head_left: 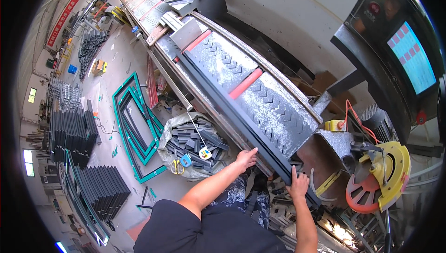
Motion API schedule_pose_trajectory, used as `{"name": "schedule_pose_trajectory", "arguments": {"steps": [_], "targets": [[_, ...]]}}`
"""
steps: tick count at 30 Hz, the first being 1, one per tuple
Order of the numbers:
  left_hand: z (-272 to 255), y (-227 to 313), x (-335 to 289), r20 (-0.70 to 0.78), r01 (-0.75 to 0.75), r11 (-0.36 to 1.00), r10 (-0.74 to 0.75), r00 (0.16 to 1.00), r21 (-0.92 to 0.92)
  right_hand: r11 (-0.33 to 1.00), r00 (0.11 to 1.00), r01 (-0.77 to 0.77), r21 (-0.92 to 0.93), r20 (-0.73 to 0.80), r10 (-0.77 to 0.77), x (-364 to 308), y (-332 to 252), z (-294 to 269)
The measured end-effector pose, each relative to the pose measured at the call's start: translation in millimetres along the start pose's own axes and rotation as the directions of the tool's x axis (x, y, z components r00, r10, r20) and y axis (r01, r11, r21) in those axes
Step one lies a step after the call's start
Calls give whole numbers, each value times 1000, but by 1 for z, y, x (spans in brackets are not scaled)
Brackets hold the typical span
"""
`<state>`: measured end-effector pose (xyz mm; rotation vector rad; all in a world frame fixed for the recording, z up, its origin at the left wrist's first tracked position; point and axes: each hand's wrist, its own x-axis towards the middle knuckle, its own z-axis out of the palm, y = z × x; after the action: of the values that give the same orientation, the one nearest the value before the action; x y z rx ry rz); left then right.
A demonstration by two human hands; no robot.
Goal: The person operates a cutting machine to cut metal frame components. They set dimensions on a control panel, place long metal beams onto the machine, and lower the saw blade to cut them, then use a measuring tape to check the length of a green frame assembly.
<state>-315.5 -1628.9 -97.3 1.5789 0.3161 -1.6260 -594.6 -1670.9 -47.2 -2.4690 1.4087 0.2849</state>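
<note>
A long dark grey metal profile lies lengthwise along the near side of the bench, its close end running down toward the saw. My left hand is at its near edge, fingers closed against the profile. Closer to that end, my right hand grips the profile from the other side, index finger stretched along it. Parts of the fingers on both hands are hidden. Beside the profile, the bench top has chevron-shaped slots, white dust and red crossbars.
A yellow and red round saw guard stands at right, below a lit screen. On the left, a sack of offcuts bears scissors and a tape measure. Green-edged frames and stacked dark profiles are on the floor.
</note>
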Motion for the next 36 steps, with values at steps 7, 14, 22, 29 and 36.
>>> {"name": "schedule_pose_trajectory", "arguments": {"steps": [7,14,22,29,36], "targets": [[-2,27,-8,452,207,777,110,885,-595,990,998,13,137,-56,-6,-61,-45,-37],[-12,1,-38,542,251,738,181,820,-626,994,993,14,109,-116,-1,-102,-59,-38],[-18,-36,-98,563,131,702,430,705,-700,995,977,101,-4,-186,-100,-170,-26,-44],[-84,-137,-112,368,101,540,414,832,-835,974,974,226,-3,-1,-226,-230,-4,-60],[-139,-155,-129,233,8,483,407,883,-875,893,837,447,57,326,-439,-239,-70,-123]]}}
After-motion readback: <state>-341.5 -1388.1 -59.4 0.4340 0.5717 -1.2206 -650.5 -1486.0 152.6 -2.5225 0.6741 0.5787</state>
